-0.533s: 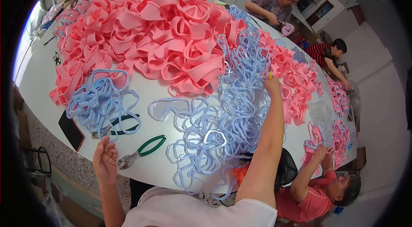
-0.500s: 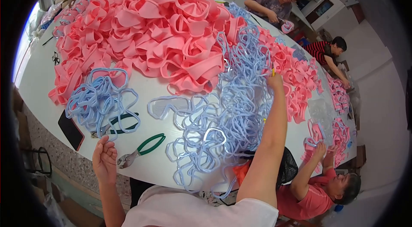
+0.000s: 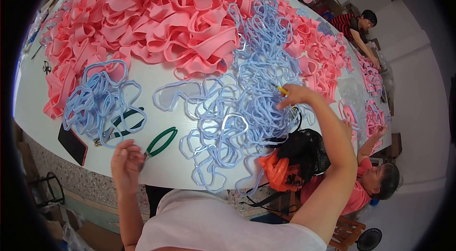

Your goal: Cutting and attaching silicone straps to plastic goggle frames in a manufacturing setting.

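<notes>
My right hand is closed over the large tangle of pale blue tubing loops, with a small slim yellow thing sticking out at its fingertips; its kind is unclear. My left hand hangs at the near table edge, its fingers loosely curled, and nothing shows in them. It covers the head of green-handled pliers. Just beyond it lies a smaller heap of blue loops, partly over a second pair of green-handled pliers. One clear goggle-shaped loop lies left of the tangle.
A tall heap of soft pink bands fills the far table. A dark phone lies at the left edge. Black and orange bags sit at the near right edge. Several people work along the right side beside more pink pieces.
My right hand has come nearer with the yellow thing, its elbow bending outward to the right. My left hand has shifted right, over the pliers' head. The whole view has tilted slightly.
</notes>
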Motion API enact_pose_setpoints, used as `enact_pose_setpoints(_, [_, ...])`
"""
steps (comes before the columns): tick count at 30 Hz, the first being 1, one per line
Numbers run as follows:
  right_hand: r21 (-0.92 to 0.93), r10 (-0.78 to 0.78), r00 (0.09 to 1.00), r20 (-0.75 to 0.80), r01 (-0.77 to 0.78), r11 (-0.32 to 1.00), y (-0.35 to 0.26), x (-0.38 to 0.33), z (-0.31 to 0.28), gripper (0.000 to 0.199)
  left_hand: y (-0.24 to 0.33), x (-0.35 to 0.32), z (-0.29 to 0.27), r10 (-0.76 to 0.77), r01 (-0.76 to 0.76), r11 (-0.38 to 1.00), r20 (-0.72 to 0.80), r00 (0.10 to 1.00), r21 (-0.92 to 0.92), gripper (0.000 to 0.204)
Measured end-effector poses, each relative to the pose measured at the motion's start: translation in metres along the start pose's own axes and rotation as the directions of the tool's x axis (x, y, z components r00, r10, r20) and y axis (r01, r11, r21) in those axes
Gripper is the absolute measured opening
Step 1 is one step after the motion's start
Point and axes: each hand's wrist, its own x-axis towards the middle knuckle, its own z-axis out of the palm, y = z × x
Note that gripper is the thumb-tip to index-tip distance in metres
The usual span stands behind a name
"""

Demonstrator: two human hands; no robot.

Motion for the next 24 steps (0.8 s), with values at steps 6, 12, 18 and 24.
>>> enact_pose_setpoints(6, [-0.117, -0.129, 0.906, -0.403, 0.089, 0.989, -0.009, 0.005, 0.045, 0.068, -0.044, -0.005, 0.043, -0.149, 0.004, 0.897, 0.294, 0.944, 0.443, 0.029])
enact_pose_setpoints(12, [-0.183, -0.209, 0.672, -0.710, 0.111, 0.977, 0.012, 0.029, 0.017, 0.059, -0.069, -0.016, 0.081, -0.146, -0.585, 0.483, 0.719, 0.680, 0.651, 0.035])
enact_pose_setpoints(18, [-0.241, -0.251, 0.478, -0.842, 0.084, 0.967, 0.034, 0.028, -0.016, 0.053, -0.099, -0.022, 0.108, -0.323, -0.915, 0.205, 0.907, 0.272, 0.347, 0.051])
enact_pose_setpoints(24, [0.305, -0.051, 0.708, -0.704, 0.366, 0.879, 0.033, -0.005, -0.043, 0.039, -0.153, -0.026, 0.111, -0.432, -0.986, 0.139, 0.902, 0.022, 0.091, 0.070])
